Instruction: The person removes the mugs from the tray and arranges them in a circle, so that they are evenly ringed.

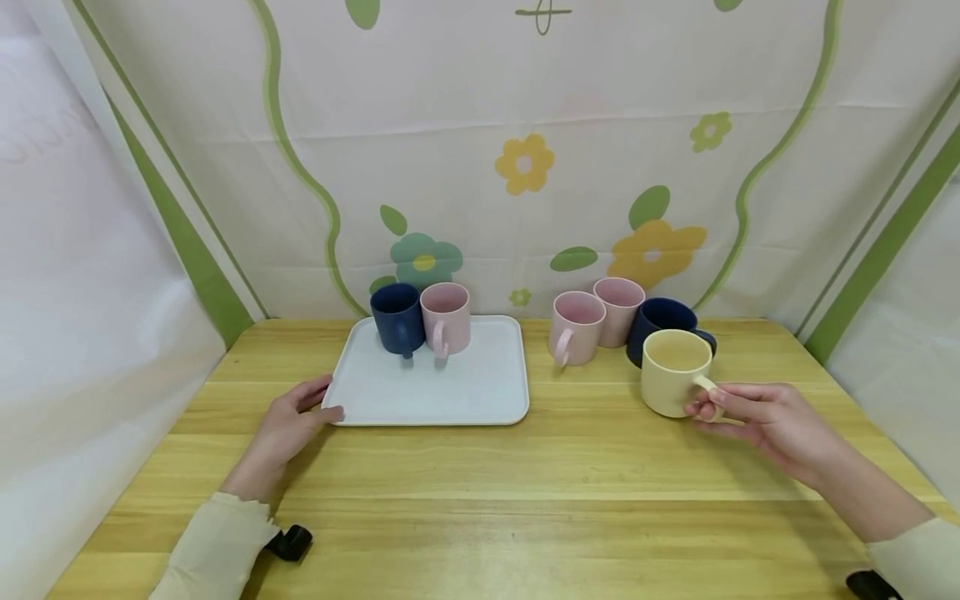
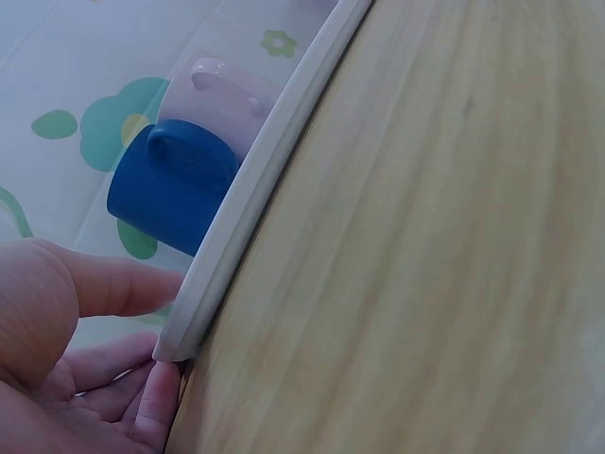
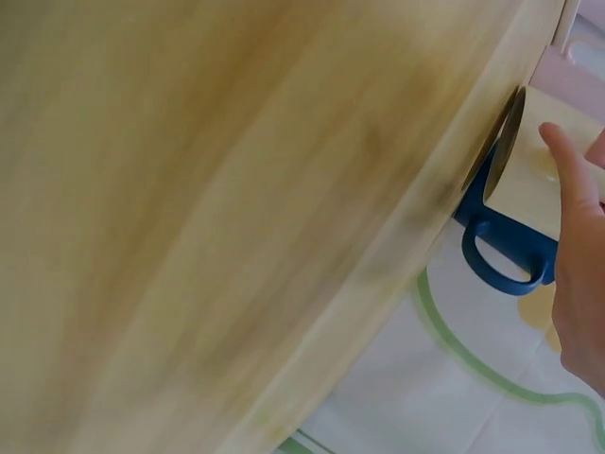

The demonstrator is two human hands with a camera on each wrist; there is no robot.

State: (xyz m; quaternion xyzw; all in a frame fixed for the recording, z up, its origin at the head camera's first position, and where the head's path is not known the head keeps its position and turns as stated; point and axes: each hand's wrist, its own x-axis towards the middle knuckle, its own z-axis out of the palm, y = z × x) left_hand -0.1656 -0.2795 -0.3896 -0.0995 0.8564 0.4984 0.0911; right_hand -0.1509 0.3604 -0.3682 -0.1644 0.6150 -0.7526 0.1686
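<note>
My right hand (image 1: 780,425) pinches the handle of a pale yellow mug (image 1: 663,392) at the right side. That mug stands upright in front of a dark blue mug (image 1: 637,340); in the right wrist view a thin dark gap shows beside the yellow mug's base (image 3: 508,142). My left hand (image 1: 288,421) grips the near left corner of a white tray (image 1: 442,396), thumb on the rim and fingertips against the underside in the left wrist view. Upright on the tray's back part are a blue mug (image 1: 396,321) and a pink mug (image 1: 453,321), side by side.
Two more pink mugs, a nearer one (image 1: 576,333) and a farther one (image 1: 621,308), stand between the tray and the right-hand blue mug. Everything is on a wooden table (image 1: 480,508). A flower-printed curtain (image 1: 450,183) hangs behind its back edge.
</note>
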